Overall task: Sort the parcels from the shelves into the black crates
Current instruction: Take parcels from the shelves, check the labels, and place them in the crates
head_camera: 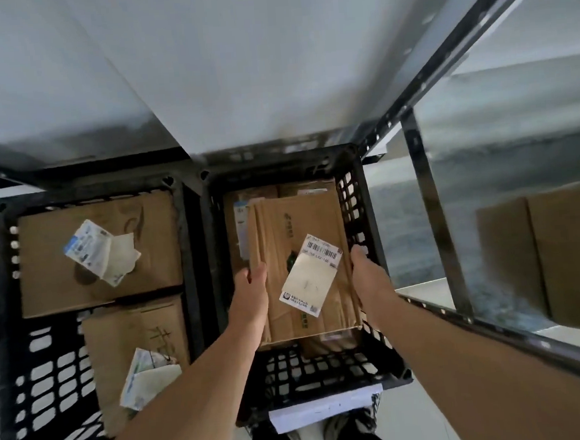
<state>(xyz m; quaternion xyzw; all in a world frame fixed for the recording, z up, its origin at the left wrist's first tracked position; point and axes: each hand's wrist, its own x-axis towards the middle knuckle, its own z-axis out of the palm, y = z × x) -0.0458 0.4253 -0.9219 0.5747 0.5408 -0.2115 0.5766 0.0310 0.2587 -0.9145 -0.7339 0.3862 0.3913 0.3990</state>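
Grips are clamped on a flat cardboard parcel [279, 241], left hand [252, 286] on its left long edge and right hand [366, 269] on its right, and it is held over the right black crate [353, 194], long axis running along the crate's depth.

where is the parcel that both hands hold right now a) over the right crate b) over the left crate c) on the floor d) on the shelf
A: the left hand and right hand grip the labelled parcel by its sides over the right crate.
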